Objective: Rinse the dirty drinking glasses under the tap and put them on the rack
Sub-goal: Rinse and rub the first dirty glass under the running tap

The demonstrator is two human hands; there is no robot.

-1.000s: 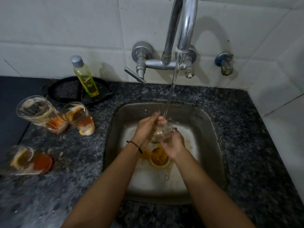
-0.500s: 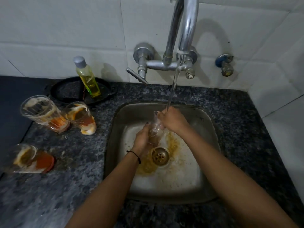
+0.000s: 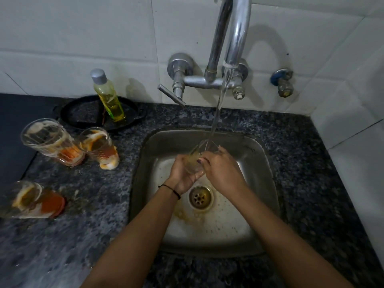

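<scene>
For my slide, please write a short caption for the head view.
Both hands, left hand and right hand, hold a glass under the running tap.

No lettering or numbers can be read anywhere here.

Both hands meet over the sink (image 3: 257, 163), which is sunk into the bench (image 3: 311, 183): the left hand (image 3: 182, 173) and the right hand (image 3: 220, 169) hold a glass (image 3: 194, 161) between them, beneath the tap (image 3: 234, 38) that is fixed to the wall behind them, with the drain (image 3: 200, 197) just nearer than the hands. Well left of the left hand, on the bench, two glasses (image 3: 47, 140) (image 3: 99, 146) stand side by side, and a third glass (image 3: 31, 199) lies nearer and further left. Behind the pair, by the wall, a bottle (image 3: 108, 96) stands in a pan (image 3: 83, 113).
</scene>
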